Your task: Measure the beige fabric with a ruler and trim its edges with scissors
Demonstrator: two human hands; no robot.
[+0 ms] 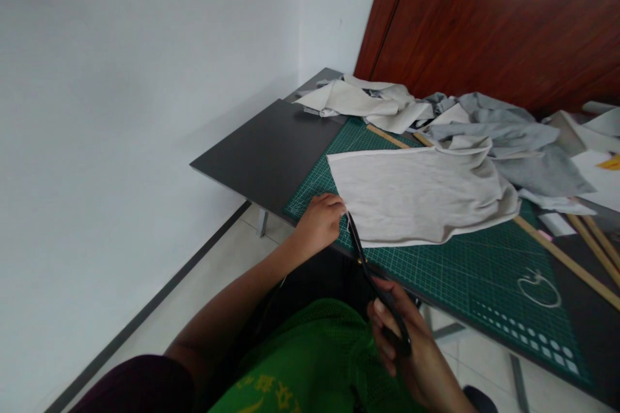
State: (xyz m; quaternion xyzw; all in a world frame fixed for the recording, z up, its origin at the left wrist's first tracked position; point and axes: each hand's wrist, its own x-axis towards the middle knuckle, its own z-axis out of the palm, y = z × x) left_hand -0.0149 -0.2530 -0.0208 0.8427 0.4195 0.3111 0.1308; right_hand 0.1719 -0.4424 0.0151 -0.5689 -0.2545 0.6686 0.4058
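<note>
A light beige cloth [411,193] lies spread on the green cutting mat [504,271]. Black scissors [361,251] reach from the lower right to the cloth's left edge, their handles in my right hand [400,329], whose fingers wrap round them. At that same edge, by the tips of the blades, my left hand [322,219] has its fingers pinched together on the cloth's edge. A thin strip or thread hangs just below those fingertips. Whether the blades are parted is hard to tell.
Crumpled beige and grey fabric [508,126] is heaped along the back of the dark table [252,148]. Wooden strips [564,258] lie at the right and behind the cloth. A loop of white cord [552,300] rests on the mat. A white wall stands at the left.
</note>
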